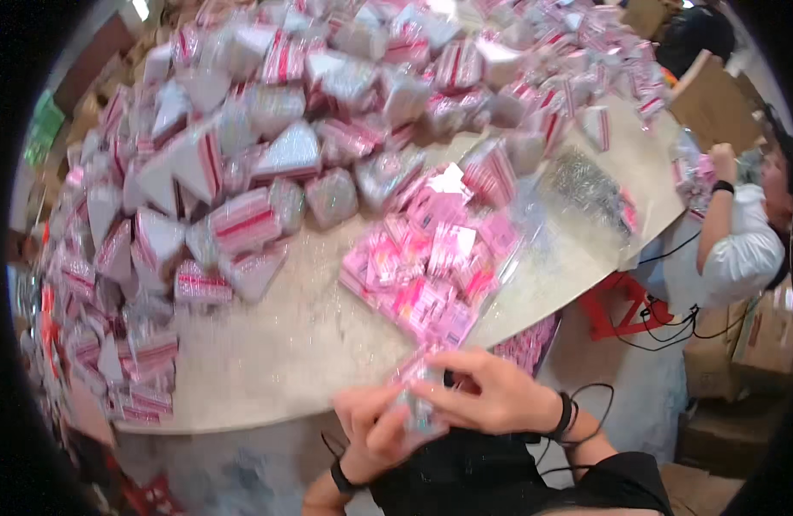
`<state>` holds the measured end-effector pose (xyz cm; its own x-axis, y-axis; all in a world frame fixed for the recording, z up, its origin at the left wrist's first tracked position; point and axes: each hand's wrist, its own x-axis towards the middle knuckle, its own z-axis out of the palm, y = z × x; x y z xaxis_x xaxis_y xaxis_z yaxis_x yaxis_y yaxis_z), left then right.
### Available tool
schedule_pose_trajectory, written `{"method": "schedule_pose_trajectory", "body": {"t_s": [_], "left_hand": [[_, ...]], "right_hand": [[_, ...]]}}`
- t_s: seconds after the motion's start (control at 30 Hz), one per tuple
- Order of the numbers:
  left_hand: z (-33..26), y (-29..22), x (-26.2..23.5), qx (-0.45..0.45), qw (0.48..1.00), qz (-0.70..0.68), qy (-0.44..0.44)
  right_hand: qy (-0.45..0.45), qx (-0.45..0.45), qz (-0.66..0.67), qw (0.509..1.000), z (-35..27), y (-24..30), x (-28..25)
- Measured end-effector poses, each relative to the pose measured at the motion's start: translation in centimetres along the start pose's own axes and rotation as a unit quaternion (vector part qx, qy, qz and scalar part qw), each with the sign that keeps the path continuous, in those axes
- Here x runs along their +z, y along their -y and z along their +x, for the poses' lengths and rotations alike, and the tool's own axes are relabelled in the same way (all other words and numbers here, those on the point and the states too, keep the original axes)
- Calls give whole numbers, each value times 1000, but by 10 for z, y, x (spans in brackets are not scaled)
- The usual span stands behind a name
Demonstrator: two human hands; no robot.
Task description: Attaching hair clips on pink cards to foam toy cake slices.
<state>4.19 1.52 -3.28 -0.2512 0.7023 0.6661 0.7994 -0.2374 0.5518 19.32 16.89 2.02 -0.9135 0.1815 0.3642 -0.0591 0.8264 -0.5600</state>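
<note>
Both of my hands meet at the near edge of a pale round table [310, 344]. My left hand [370, 426] cups a small clear packet with pink contents [418, 404] from below. My right hand [491, 396] pinches the same packet from above, fingers curled over its top. Just beyond my hands lies an open clear bag of loose pink and white packets [431, 267]. A dark band sits on each wrist.
A large heap of wrapped pink, white and silver bundles [241, 146] covers the far and left parts of the table. A clear bag of small silver pieces [585, 185] lies at the right. Another person in a white shirt [740, 249] stands at right beside cardboard boxes [757, 344] and a red stool [615, 305].
</note>
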Motion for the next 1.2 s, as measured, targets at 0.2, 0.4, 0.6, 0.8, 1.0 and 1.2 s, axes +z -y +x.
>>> {"method": "schedule_pose_trajectory", "body": {"t_s": [0.2, 0.4, 0.6, 0.8, 1.0, 1.2], "left_hand": [[-7, -15, 16, 85, 988, -117, 61], [14, -12, 32, 85, 985, -87, 126], [22, 13, 14, 81, 994, 29, 68], [30, 42, -5, -33, 991, 115, 53], [25, 45, 1, -65, 993, 87, 40], [26, 41, 4, -50, 987, 140, 68]], "right_hand": [[-17, 11, 40, 999, -31, 14, 3], [7, 72, 59, 996, -34, -16, -59], [-272, 175, -582, 746, -14, -107, -171], [-184, 323, -406, 835, -15, -135, -141], [-232, 292, -428, 823, -27, -152, -125], [-133, 66, -245, 958, 22, -91, -74]]}}
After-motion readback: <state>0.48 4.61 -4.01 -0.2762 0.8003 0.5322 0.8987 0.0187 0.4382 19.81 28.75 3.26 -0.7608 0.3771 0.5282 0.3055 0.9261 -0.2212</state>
